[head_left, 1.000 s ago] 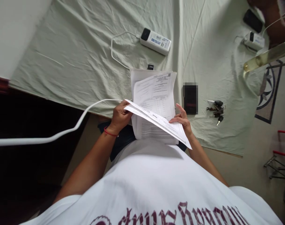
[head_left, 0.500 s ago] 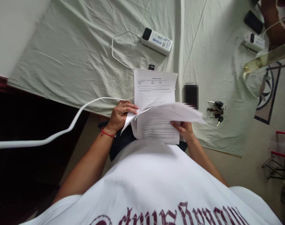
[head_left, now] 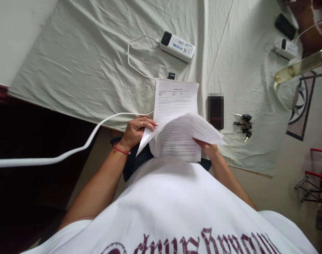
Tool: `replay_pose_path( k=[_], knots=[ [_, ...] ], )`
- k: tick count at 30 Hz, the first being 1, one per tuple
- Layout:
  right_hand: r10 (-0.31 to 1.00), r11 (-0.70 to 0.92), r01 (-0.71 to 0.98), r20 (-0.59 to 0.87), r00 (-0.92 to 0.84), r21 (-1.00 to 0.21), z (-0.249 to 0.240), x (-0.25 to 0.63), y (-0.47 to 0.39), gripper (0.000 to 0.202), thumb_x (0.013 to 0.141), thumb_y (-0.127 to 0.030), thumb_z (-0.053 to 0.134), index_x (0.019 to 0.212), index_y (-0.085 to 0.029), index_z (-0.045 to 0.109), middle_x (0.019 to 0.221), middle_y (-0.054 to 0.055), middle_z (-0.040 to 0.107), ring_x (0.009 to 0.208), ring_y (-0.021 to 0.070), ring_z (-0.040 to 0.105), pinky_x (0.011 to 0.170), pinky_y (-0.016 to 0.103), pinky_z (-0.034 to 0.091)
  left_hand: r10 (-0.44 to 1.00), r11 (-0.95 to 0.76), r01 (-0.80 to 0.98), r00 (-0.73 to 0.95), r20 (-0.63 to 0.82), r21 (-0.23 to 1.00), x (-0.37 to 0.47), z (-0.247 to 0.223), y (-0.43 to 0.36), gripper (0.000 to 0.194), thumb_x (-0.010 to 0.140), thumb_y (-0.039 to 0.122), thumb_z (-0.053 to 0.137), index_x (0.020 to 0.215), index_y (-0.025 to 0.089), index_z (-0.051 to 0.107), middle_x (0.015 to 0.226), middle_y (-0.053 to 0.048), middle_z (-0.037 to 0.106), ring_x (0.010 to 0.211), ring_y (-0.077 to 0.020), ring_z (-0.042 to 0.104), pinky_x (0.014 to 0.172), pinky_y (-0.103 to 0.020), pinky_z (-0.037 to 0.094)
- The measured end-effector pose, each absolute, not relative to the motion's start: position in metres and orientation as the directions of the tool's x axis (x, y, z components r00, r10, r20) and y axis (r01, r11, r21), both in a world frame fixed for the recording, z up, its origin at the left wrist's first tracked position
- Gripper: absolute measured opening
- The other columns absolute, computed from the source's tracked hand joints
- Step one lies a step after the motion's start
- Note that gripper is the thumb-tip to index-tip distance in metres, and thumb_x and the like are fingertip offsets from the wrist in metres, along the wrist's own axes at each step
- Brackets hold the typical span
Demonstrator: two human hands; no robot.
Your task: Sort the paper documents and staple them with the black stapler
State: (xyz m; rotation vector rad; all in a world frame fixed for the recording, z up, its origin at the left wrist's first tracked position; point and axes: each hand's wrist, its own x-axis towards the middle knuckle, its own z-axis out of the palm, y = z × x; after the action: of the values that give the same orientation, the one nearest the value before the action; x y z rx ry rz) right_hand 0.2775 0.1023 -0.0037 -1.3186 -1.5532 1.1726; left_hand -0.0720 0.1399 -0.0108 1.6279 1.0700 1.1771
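While we hold the stack of papers [head_left: 176, 141] at the near edge of the bed, the risks lie mostly in how loosely the lifted sheets [head_left: 187, 128] are kept. Our left hand [head_left: 135, 130] is closed on the left edge of the stack, fingers curled over the top and pinching the corner where the sheets fan apart; our right hand [head_left: 208, 147] sits under the right side, mostly hidden by the raised pages, so we cannot tell how firmly it grips. The bottom page [head_left: 176, 97] lies flat on the pale bedsheet [head_left: 84, 60], its far edge just beside a small black plug [head_left: 171, 75]. We judge that the arched sheets, blurred and bowed to the right, could slip free and slide toward the dark phone [head_left: 215, 111] or the bunch of keys [head_left: 244, 124] lying near on the right. A sheet could also crease or tear at the pinched left corner if we pull the two sides apart unevenly. The thick white cable [head_left: 71, 150] runs close by our left wrist, so a wide sweep could snag it. Farther off, the white power strip [head_left: 178, 46] and its thin cord seem well apart from the paper.
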Motion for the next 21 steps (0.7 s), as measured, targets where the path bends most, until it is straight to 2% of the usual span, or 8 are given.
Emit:
replay_pose_path(
  k=[2, 5, 7, 9, 11, 14, 17, 21],
  knots=[
    [0.968, 0.139, 0.290, 0.067, -0.244, -0.947, 0.003, 0.277, 0.106, 0.025, 0.089, -0.050, 0.078, 0.088, -0.026, 0.082, 0.091, 0.005, 0.080, 0.086, 0.0244, 0.069, 0.086, 0.043, 0.055, 0.956, -0.256, 0.154, 0.186, 0.226, 0.954, -0.073, -0.010, 0.139, 0.022, 0.089, 0.039, 0.081, 0.071, 0.025, 0.077, 0.089, -0.003, 0.082, 0.086, -0.0204, 0.071, 0.093, -0.042, 0.051],
    [0.946, 0.213, 0.264, 0.130, -0.298, -0.941, 0.013, 0.275, 0.109, 0.017, 0.089, -0.046, 0.081, 0.087, -0.030, 0.084, 0.091, 0.004, 0.081, 0.084, 0.0226, 0.068, 0.089, 0.043, 0.051, 0.973, -0.199, 0.105, 0.144, 0.183, 0.974, -0.072, -0.004, 0.137, 0.017, 0.087, 0.036, 0.081, 0.075, 0.024, 0.079, 0.088, -0.004, 0.081, 0.089, -0.0213, 0.071, 0.090, -0.040, 0.052],
    [0.942, 0.228, 0.259, 0.144, -0.305, -0.939, 0.015, 0.274, 0.110, 0.012, 0.090, -0.042, 0.081, 0.085, -0.031, 0.083, 0.089, 0.003, 0.081, 0.083, 0.0217, 0.066, 0.088, 0.043, 0.049, 0.981, -0.170, 0.063, 0.102, 0.163, 0.984, -0.072, 0.001, 0.135, 0.023, 0.087, 0.044, 0.079, 0.078, 0.023, 0.079, 0.088, -0.006, 0.080, 0.089, -0.0232, 0.071, 0.088, -0.041, 0.054],
    [0.944, 0.218, 0.264, 0.135, -0.301, -0.940, 0.015, 0.274, 0.110, 0.015, 0.091, -0.042, 0.080, 0.080, -0.031, 0.083, 0.086, 0.003, 0.081, 0.084, 0.0222, 0.063, 0.088, 0.043, 0.048, 0.989, -0.140, 0.024, 0.057, 0.138, 0.990, -0.072, 0.005, 0.134, 0.037, 0.086, 0.057, 0.074, 0.080, 0.021, 0.080, 0.090, -0.009, 0.079, 0.092, -0.0262, 0.071, 0.092, -0.045, 0.054],
    [0.948, 0.202, 0.268, 0.119, -0.296, -0.942, 0.013, 0.274, 0.110, 0.020, 0.092, -0.043, 0.078, 0.076, -0.031, 0.082, 0.084, 0.003, 0.080, 0.085, 0.0231, 0.062, 0.088, 0.044, 0.048, 0.994, -0.108, -0.025, 0.002, 0.108, 0.994, -0.072, 0.005, 0.134, 0.044, 0.087, 0.063, 0.067, 0.078, 0.021, 0.079, 0.090, -0.011, 0.078, 0.097, -0.0288, 0.070, 0.097, -0.048, 0.053],
    [0.949, 0.183, 0.262, 0.101, -0.298, -0.948, 0.011, 0.276, 0.110, 0.022, 0.092, -0.043, 0.077, 0.074, -0.032, 0.082, 0.082, 0.002, 0.080, 0.088, 0.0242, 0.063, 0.090, 0.046, 0.049, 0.992, -0.043, -0.066, -0.123, 0.035, 0.997, -0.071, -0.001, 0.135, 0.032, 0.089, 0.048, 0.065, 0.076, 0.021, 0.075, 0.092, -0.008, 0.076, 0.094, -0.0247, 0.070, 0.092, -0.044, 0.056],
    [0.948, 0.177, 0.253, 0.095, -0.305, -0.951, 0.011, 0.277, 0.112, 0.021, 0.091, -0.044, 0.078, 0.074, -0.033, 0.082, 0.082, 0.002, 0.080, 0.090, 0.0246, 0.065, 0.091, 0.046, 0.050, 0.980, -0.012, 0.051, -0.196, 0.021, 0.999, -0.069, -0.010, 0.136, 0.017, 0.093, 0.033, 0.066, 0.088, 0.021, 0.076, 0.108, -0.006, 0.076, 0.085, -0.0167, 0.067, 0.083, -0.036, 0.057],
    [0.944, 0.186, 0.230, 0.109, -0.312, -0.955, 0.011, 0.277, 0.112, 0.022, 0.093, -0.042, 0.077, 0.074, -0.032, 0.082, 0.082, 0.002, 0.080, 0.086, 0.0235, 0.064, 0.089, 0.045, 0.051, 0.971, -0.150, 0.357, -0.122, 0.206, 0.922, -0.063, -0.018, 0.137, 0.019, 0.094, 0.033, 0.071, 0.108, 0.021, 0.077, 0.121, -0.009, 0.071, 0.107, -0.0206, 0.068, 0.093, -0.037, 0.057]
  ],
)
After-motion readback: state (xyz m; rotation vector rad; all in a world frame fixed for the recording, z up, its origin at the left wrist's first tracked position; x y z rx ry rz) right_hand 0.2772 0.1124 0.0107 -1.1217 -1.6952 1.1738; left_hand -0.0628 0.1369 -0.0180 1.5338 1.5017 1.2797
